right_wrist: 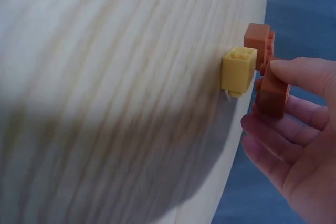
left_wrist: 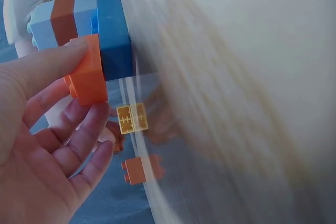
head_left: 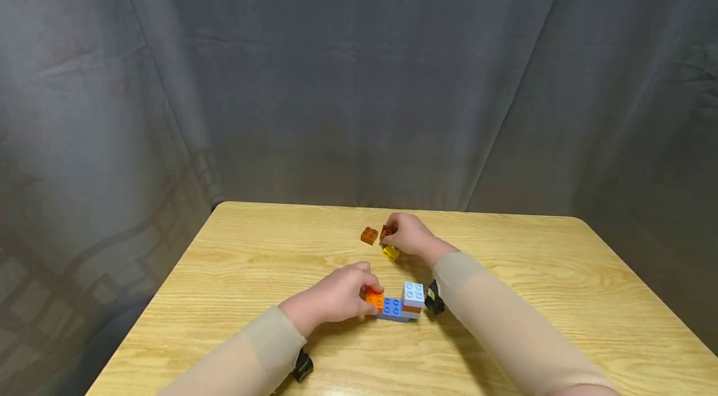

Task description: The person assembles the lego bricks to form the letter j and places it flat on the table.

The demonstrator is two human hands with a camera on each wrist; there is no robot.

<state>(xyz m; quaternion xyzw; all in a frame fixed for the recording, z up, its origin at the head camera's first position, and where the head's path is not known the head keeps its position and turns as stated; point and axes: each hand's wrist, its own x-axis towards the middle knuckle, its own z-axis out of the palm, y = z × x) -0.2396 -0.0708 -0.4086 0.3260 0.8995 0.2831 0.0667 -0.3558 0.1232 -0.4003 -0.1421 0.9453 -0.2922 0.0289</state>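
My left hand [head_left: 336,293] pinches an orange toy building brick [left_wrist: 90,74] between thumb and fingers. That brick sits at the left end of a longer blue brick [head_left: 392,307], studs up. On the blue brick's right end rises a stack of a reddish-brown brick [left_wrist: 63,20] between pale blue ones, the top one [head_left: 414,291] showing its studs. Farther back, my right hand [head_left: 409,235] holds a reddish-brown brick [right_wrist: 273,93], thumb on one side and fingers on the other. A yellow brick [right_wrist: 239,71] lies on its side close by it.
Another reddish-brown brick [head_left: 369,235] lies just left of the right hand. The bricks are on a wooden table [head_left: 269,246], with a grey curtain [head_left: 348,103] hanging behind its far edge. Black wrist cameras [head_left: 303,365] are worn at both sleeves.
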